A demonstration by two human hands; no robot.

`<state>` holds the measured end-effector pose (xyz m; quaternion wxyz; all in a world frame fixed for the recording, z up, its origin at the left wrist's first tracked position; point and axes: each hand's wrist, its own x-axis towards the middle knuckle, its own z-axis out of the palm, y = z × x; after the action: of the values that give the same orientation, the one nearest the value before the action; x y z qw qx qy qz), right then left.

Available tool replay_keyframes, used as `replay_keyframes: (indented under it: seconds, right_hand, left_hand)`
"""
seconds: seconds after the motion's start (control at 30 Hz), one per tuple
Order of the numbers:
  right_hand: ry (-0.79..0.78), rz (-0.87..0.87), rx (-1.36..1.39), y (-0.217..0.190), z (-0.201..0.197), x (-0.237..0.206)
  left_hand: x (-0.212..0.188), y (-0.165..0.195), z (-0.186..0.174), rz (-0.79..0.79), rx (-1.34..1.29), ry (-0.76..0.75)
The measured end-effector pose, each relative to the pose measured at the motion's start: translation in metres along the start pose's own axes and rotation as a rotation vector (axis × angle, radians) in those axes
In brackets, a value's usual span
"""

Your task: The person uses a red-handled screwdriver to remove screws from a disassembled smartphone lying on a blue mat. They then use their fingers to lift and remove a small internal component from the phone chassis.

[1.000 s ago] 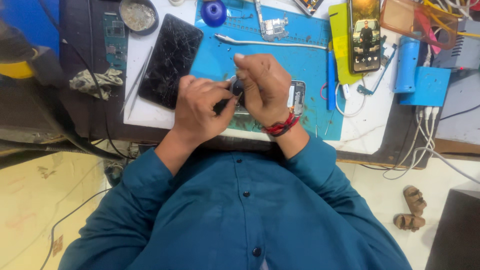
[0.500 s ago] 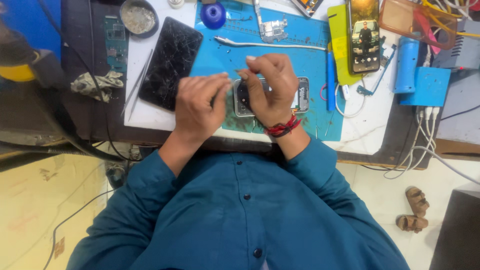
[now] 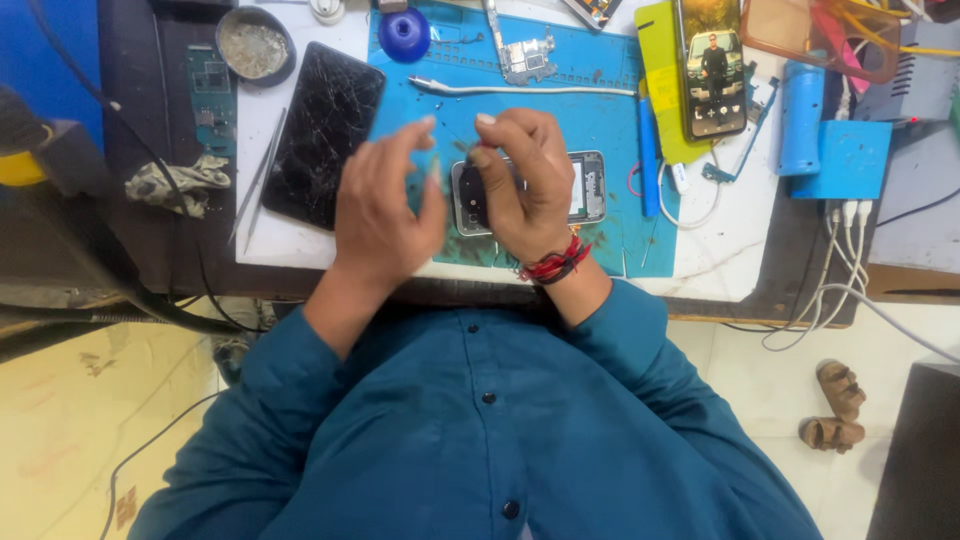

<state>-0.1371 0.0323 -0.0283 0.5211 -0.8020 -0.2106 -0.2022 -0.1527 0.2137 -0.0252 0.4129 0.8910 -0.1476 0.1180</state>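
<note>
Head view: both hands hover over an opened phone body point(image 3: 585, 190) that lies flat on the blue work mat point(image 3: 600, 120), near the counter's point(image 3: 730, 260) front edge. The left hand point(image 3: 385, 215) is raised with fingers loosely curled and thumb and forefinger close together; whether it grips anything, I cannot tell. The right hand point(image 3: 520, 185), with a red thread band at the wrist, pinches something tiny and reddish at its fingertips, too small to identify.

At nine o'clock from the hands lies a cracked black screen panel point(image 3: 322, 135), with metal tweezers point(image 3: 255, 180) just beside it. At twelve o'clock sit a bare circuit board point(image 3: 525, 55) and a blue round cap point(image 3: 404, 33). At two o'clock a lit phone point(image 3: 712, 65) rests on a yellow pad.

For such fine work, wrists are best braced low, with the pinch kept directly above the phone body.
</note>
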Motion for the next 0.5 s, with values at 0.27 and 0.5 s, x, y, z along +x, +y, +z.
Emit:
replay_keyframes:
  seconds: [0.27, 0.5]
  right_hand:
    - [-0.023, 0.063, 0.209, 0.0, 0.001, 0.002]
    - [-0.056, 0.03, 0.141, 0.006, 0.0, 0.001]
  left_hand:
    - [-0.014, 0.005, 0.007, 0.11, 0.073, -0.147]
    - [-0.012, -0.008, 0.013, 0.086, -0.031, -0.186]
